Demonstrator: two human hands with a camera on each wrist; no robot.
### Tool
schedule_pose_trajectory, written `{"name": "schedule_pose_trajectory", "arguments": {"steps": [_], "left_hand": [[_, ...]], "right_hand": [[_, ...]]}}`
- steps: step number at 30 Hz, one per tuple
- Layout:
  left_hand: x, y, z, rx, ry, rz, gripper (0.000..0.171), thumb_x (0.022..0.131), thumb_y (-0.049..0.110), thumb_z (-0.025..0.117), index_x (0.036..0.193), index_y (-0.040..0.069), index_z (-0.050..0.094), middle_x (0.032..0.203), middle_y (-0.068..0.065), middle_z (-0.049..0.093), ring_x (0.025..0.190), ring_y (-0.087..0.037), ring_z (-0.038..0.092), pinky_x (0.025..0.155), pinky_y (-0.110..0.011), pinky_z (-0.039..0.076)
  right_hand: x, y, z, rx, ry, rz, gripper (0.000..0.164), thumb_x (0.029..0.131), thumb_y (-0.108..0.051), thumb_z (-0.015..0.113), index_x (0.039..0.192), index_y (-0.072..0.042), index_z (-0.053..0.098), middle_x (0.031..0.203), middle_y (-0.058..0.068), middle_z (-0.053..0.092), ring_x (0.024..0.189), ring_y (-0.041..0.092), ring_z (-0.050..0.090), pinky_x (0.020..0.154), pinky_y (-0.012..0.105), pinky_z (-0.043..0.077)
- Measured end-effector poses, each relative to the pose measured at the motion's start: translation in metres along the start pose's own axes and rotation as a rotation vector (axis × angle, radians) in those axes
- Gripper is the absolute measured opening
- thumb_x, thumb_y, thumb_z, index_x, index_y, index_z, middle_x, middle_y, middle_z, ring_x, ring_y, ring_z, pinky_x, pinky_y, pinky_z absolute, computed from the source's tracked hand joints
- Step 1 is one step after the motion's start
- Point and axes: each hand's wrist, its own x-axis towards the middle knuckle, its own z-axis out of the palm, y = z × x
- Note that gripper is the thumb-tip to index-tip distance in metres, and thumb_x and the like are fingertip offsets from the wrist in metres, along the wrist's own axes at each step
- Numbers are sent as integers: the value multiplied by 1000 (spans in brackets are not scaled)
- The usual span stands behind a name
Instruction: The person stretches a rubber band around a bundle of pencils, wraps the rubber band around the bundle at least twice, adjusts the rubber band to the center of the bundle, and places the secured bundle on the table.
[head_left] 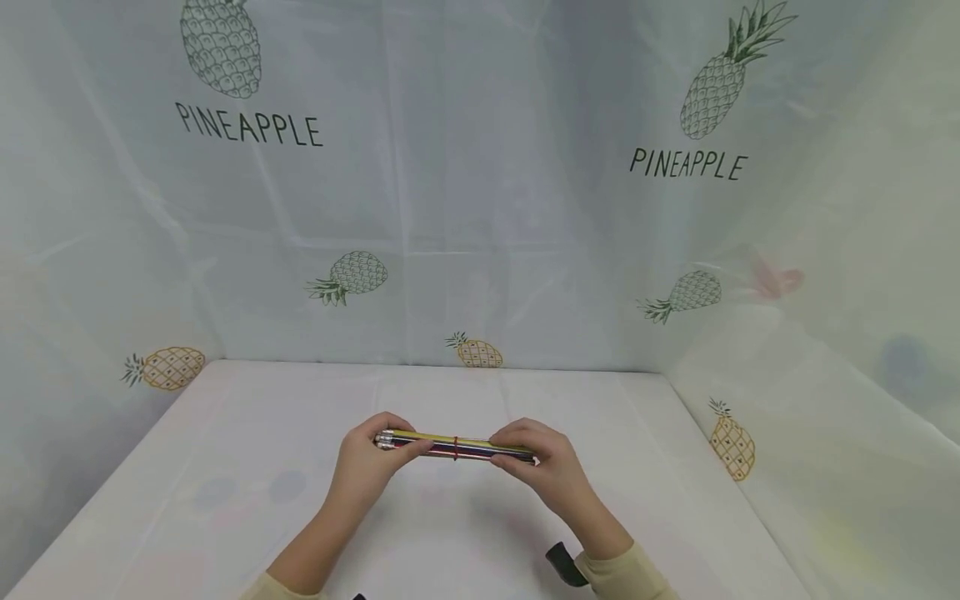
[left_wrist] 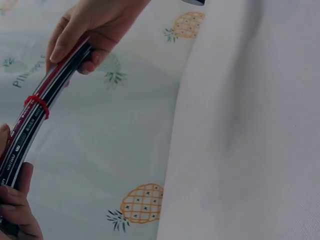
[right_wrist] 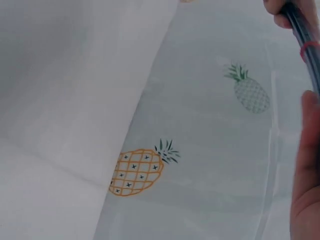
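A bundle of pencils (head_left: 476, 450) is held level above the white table, bound near its middle by a red elastic band (left_wrist: 38, 103). My left hand (head_left: 367, 465) grips the end with the erasers, thumb along the near side. At the opposite end, my right hand (head_left: 553, 468) pinches the bundle between thumb and fingers. In the left wrist view, dark and maroon pencil barrels with small print show between both hands. The right wrist view catches only part of the dark bundle (right_wrist: 303, 32) and of each hand at its right edge.
The white tabletop (head_left: 300, 517) spreads under both hands, with their soft shadows on it. Pale sheets printed with pineapples (head_left: 693, 292) hang behind the table and at its sides. A black strap-like piece (head_left: 566, 565) is by the right sleeve.
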Motion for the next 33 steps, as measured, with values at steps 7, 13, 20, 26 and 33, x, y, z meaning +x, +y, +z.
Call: {"name": "schedule_pose_trajectory", "arguments": {"steps": [7, 13, 20, 26, 33], "left_hand": [[-3, 6, 3, -16, 40, 37, 33, 71, 34, 88, 86, 14, 68, 86, -4, 66, 73, -19, 57, 61, -29, 48], [-8, 7, 11, -39, 66, 139, 23, 78, 24, 84, 89, 17, 65, 91, -3, 65, 67, -19, 60, 56, -28, 50], [-12, 10, 15, -24, 45, 214, 25, 84, 22, 79, 104, 17, 65, 109, 1, 61, 102, -15, 54, 85, -43, 49], [-12, 15, 10, -192, -116, 254, 49, 78, -2, 79, 117, 18, 58, 115, 1, 65, 108, -13, 62, 96, -42, 47], [-13, 16, 8, -247, -68, 210, 58, 77, 0, 81, 125, 14, 53, 117, -4, 65, 102, -16, 66, 88, -24, 50]], "right_hand": [[3, 0, 8, -1, 142, -161, 28, 66, 13, 82, 85, -2, 68, 84, 8, 66, 77, 16, 61, 63, 21, 52], [6, -6, 11, -47, 223, -121, 30, 64, 12, 84, 81, -4, 65, 78, 7, 65, 66, 13, 56, 55, 18, 48], [8, -9, 13, -43, 231, -10, 23, 70, 9, 82, 79, -2, 65, 73, 8, 65, 53, 8, 51, 44, 21, 46], [7, -8, 12, -31, 249, 113, 18, 73, 7, 81, 80, -2, 68, 72, 6, 66, 56, 5, 55, 48, 24, 49], [5, -5, 17, 33, 330, 103, 16, 74, 8, 80, 85, 2, 70, 86, 14, 72, 77, 11, 66, 63, 23, 54]]}}
